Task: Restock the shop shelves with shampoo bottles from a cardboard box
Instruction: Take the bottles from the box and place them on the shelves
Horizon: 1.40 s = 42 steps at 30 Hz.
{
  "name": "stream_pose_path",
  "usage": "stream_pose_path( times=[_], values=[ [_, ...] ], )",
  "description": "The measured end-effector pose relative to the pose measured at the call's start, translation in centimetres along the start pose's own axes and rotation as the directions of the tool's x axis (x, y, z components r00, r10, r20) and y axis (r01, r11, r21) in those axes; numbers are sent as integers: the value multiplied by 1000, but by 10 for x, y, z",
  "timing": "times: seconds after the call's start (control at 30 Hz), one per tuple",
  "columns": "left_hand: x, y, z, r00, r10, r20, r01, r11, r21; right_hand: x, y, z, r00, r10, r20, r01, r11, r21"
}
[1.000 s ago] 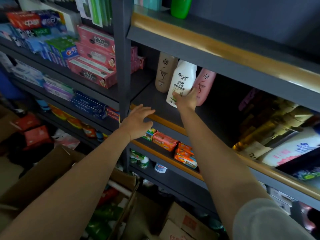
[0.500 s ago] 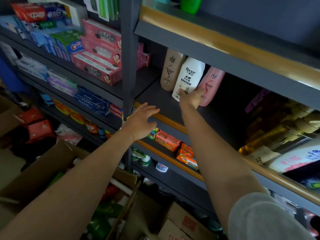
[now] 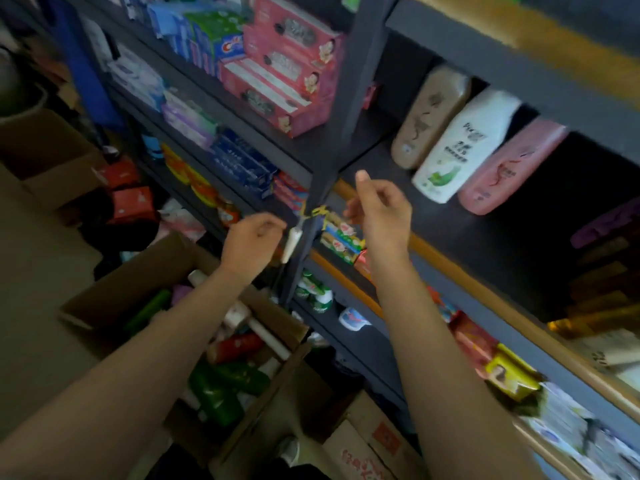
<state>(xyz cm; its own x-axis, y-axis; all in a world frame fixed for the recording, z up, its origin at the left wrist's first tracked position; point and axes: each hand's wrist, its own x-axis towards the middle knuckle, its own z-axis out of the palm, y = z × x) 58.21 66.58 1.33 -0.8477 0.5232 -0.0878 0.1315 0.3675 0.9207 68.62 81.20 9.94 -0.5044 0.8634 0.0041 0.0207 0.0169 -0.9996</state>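
Both hands are off the shelf (image 3: 460, 237) and free. The left hand (image 3: 251, 239) hangs above the box (image 3: 114, 289), fingers loosely curled on nothing; the right hand (image 3: 379, 211) floats in front of the shelf edge, fingers slack, holding nothing either. Three bottles stand on the shelf in a row, touching: a tan bottle (image 3: 429, 116), a white bottle (image 3: 460, 147) and a pink bottle (image 3: 509, 168), all flat-sided and cap-down. Down in the open box lie more bottles, green (image 3: 218, 393) and red (image 3: 239, 344) among them, piled on their sides. Expect them to be stiff plastic, fairly heavy if full, and smooth, so slippery. Best taken round the middle of the body, fingers wrapped across the broad faces, not by the cap.
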Motion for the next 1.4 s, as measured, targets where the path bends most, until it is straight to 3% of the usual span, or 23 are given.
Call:
stream_pose_path(
  times=[0.07,0.1,0.17,0.2,0.27,0.37,0.47,0.6,0.77,0.9,1.03,1.17,1.3,1.4],
  values=[
    [-14,-65,-32,968,-252,-17,252,965,70,-27,34,37,963,134,234,-109,987,-117],
    [-25,-98,-48,936,-348,-43,351,928,128,-39,57,56,910,251,330,-187,959,-212],
    [-54,-154,-77,894,-436,-101,446,845,295,-66,115,91,752,485,447,-317,860,-399],
    [-68,-177,-89,896,-417,-153,442,813,379,-80,146,107,670,577,467,-360,803,-475],
    [-92,-218,-110,923,-316,-221,385,742,549,-106,203,132,523,723,451,-422,680,-600],
    [-115,-268,-134,932,-268,-244,362,641,677,-138,270,161,392,836,384,-438,536,-721],
    [-125,-301,-149,927,-318,-202,365,625,690,-156,314,184,339,891,303,-464,438,-770],
    [-140,-328,-157,953,-222,-205,302,678,670,-171,361,204,287,932,221,-615,356,-703],
    [-150,-342,-160,960,-152,-234,267,739,618,-186,395,235,266,954,136,-891,297,-342],
    [-149,-343,-160,966,-135,-220,245,745,620,-185,406,251,290,953,84,-938,301,-173],
    [-154,-349,-162,957,-189,-221,287,742,606,-177,390,266,282,949,140,-931,306,-198],
    [-148,-336,-161,958,-187,-219,276,813,513,-169,348,268,373,912,173,-841,411,-352],
    [-122,-289,-160,887,-368,-279,422,891,167,-158,271,247,521,810,268,-588,568,-575],
    [-98,-240,-158,745,-627,-226,568,775,-277,-153,199,220,587,674,448,-389,720,-574]
  ],
)
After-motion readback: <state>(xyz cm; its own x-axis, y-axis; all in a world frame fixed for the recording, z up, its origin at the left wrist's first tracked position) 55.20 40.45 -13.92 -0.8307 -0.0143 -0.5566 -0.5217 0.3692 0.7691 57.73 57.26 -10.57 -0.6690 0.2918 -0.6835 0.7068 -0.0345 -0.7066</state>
